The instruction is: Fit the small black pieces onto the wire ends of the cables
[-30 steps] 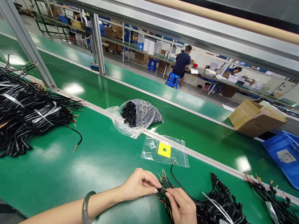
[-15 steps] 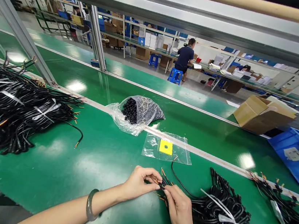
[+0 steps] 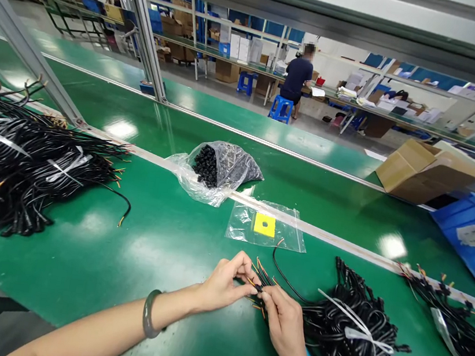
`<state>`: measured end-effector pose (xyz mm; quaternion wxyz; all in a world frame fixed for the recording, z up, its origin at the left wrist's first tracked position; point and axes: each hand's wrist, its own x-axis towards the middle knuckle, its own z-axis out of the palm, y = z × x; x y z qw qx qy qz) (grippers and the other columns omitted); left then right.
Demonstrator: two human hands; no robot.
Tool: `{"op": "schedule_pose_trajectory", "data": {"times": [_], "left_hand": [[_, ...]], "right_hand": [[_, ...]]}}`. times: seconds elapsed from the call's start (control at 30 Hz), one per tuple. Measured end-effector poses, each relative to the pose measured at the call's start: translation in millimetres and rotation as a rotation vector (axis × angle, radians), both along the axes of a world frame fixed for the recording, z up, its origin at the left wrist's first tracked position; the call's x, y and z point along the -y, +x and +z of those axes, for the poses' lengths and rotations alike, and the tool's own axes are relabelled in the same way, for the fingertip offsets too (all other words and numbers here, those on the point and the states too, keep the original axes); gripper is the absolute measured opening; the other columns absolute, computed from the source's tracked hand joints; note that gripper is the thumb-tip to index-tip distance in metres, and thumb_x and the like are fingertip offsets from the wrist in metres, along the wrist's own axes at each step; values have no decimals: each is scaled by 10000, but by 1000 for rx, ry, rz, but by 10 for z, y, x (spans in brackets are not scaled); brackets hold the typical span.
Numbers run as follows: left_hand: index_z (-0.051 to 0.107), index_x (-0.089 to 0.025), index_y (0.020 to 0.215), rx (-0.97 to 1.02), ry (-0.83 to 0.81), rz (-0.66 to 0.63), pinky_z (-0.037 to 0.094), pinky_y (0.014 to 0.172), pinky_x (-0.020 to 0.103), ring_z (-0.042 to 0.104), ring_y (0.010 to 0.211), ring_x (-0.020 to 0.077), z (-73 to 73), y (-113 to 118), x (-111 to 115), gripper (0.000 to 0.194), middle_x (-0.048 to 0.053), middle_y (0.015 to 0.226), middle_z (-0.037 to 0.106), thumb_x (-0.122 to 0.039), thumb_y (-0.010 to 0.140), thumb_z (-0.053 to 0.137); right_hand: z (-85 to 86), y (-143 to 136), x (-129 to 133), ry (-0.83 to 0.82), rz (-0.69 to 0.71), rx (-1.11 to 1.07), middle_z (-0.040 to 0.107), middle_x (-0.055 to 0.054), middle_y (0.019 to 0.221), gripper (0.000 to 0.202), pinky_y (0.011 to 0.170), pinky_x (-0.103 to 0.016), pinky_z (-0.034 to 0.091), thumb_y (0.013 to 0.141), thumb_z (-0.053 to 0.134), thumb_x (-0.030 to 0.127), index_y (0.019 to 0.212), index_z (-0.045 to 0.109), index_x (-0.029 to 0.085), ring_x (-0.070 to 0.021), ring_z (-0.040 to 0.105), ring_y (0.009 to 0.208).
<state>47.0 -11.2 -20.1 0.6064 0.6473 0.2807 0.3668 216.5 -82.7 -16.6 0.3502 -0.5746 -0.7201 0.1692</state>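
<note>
My left hand (image 3: 226, 280) is closed in a pinch, thumb and fingertips at the bared end of a black cable (image 3: 258, 288) with a thin orange wire. Close beside it, my right hand (image 3: 286, 321) pinches the same cable; the two hands' fingertips almost touch. A small black piece seems to sit between the fingertips, too covered to make out. Other cable ends with orange tips fan out behind and below the fingers. They run under my right hand to a coiled bundle of black cables (image 3: 339, 337), bound with a white tie.
A clear bag of small black parts (image 3: 206, 165) lies open at mid-table, near a zip bag with a yellow square (image 3: 265, 225). Cable bundles (image 3: 24, 167) fill the left; more cables (image 3: 451, 317) lie right, below a blue bin (image 3: 474, 244) and cardboard box (image 3: 418, 169). A person (image 3: 298, 75) sits beyond.
The view has tilted slightly down, so the background sits higher. My left fingers have lifted and bent more at the cable end, showing more orange wire. Both hands stay at the same place.
</note>
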Motion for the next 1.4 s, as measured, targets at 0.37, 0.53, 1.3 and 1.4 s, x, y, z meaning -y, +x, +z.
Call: {"op": "schedule_pose_trajectory", "data": {"times": [0.37, 0.53, 1.3, 1.4], "left_hand": [[366, -205, 819, -1, 49, -19, 541, 689, 262, 665, 740, 144, 26, 67, -7, 322, 52, 856, 699, -257, 769, 680], [341, -206, 817, 51, -21, 15, 527, 671, 243, 648, 699, 121, 34, 92, -24, 367, 38, 838, 689, -225, 741, 699], [348, -210, 813, 1, 19, -8, 515, 618, 241, 665, 712, 157, -5, 124, 25, 330, 54, 830, 699, -210, 752, 672], [360, -206, 808, -29, 30, -3, 518, 620, 237, 662, 705, 152, 19, 130, 31, 327, 43, 812, 695, -210, 747, 681]], "right_hand": [[28, 25, 1, 10, 20, -20, 582, -1, 690, 252, 567, -221, 424, 962, 384, 230, 856, 611, 200, -118, 554, 607], [29, 101, -1, 62, 27, 54, 629, -46, 838, 189, 698, -267, 476, 947, 429, 206, 1010, 606, 197, -155, 600, 775], [32, 75, 25, 52, 27, 34, 569, -15, 682, 217, 565, -238, 413, 946, 407, 204, 866, 608, 180, -128, 537, 609], [50, 62, 18, 54, 23, 36, 574, -20, 673, 242, 560, -240, 421, 949, 399, 221, 853, 617, 177, -131, 544, 603]]}}
